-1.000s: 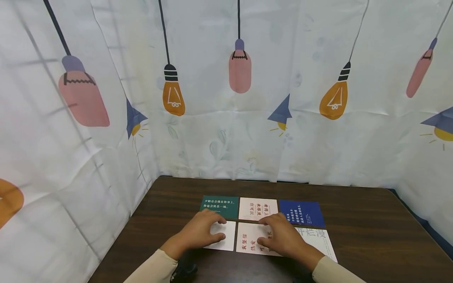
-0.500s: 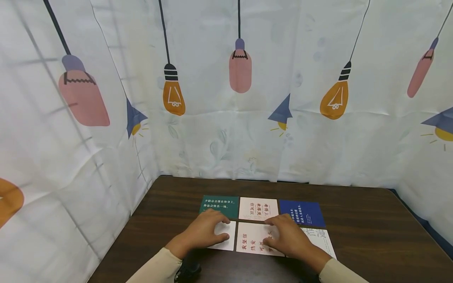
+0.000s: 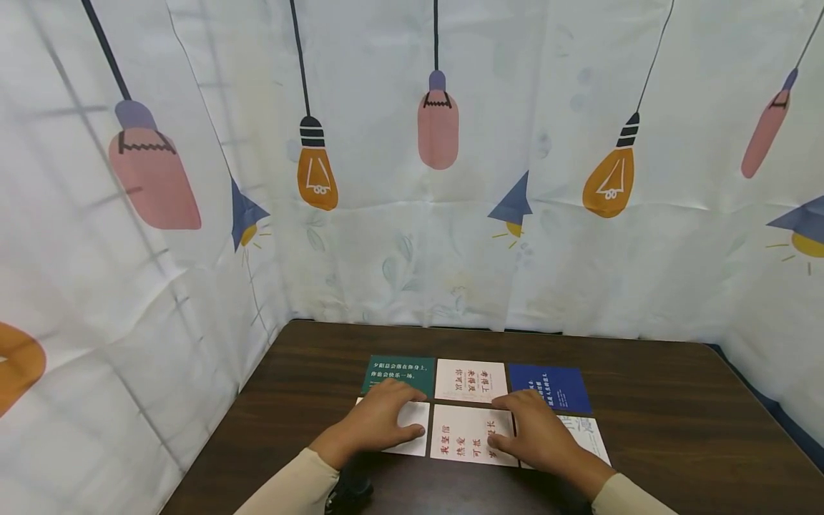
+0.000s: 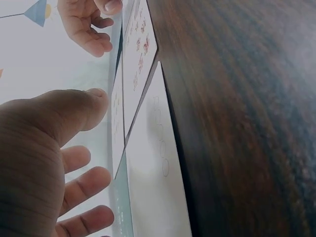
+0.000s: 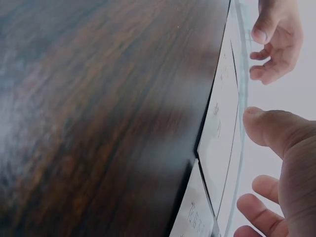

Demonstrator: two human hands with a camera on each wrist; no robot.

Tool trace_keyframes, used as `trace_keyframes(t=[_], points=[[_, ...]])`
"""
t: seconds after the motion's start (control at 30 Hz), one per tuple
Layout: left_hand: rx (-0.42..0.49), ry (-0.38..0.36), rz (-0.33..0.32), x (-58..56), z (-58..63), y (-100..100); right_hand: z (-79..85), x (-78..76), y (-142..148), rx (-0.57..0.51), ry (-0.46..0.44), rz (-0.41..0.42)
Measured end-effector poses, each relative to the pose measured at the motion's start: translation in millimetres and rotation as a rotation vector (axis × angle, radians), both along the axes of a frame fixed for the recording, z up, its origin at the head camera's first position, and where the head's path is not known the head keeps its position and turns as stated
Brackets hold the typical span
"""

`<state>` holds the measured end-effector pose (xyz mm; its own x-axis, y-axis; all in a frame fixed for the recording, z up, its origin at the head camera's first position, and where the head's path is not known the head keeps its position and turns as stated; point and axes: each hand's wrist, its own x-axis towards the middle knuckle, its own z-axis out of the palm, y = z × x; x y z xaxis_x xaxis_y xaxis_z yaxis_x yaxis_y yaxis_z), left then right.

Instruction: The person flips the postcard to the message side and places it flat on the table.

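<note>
Dark wood-grain table (image 3: 682, 400) had a rounded far-right corner. White printed curtain (image 3: 373, 107) hung behind its far edge and beside its left edge. Print carried pink pendant lamps (image 3: 438, 136), orange light bulbs (image 3: 317, 175) and blue lampshades (image 3: 512, 204) with yellow beneath; faint leaf sprigs (image 3: 390, 270) sat above the table's far edge. Dark blue material (image 3: 782, 428) showed past the right edge.

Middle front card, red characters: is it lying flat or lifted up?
Flat on the table: the middle front card has straight visible edges, and the left wrist view shows nothing lifting it.
</note>
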<state>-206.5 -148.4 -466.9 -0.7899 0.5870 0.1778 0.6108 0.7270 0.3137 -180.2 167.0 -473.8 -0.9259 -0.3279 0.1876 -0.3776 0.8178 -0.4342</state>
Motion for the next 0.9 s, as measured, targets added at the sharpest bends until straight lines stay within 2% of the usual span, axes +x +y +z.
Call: trace_keyframes(t=[0.53,0.9], points=[[-0.045,0.005,0.005,-2.9,-2.8,9,-3.4,-1.2,15,0.048,0.005,-0.021],[-0.070,-0.023,0.032,-3.5,-3.8,14,-5.1,-1.2,24,0.060,-0.005,-0.021]])
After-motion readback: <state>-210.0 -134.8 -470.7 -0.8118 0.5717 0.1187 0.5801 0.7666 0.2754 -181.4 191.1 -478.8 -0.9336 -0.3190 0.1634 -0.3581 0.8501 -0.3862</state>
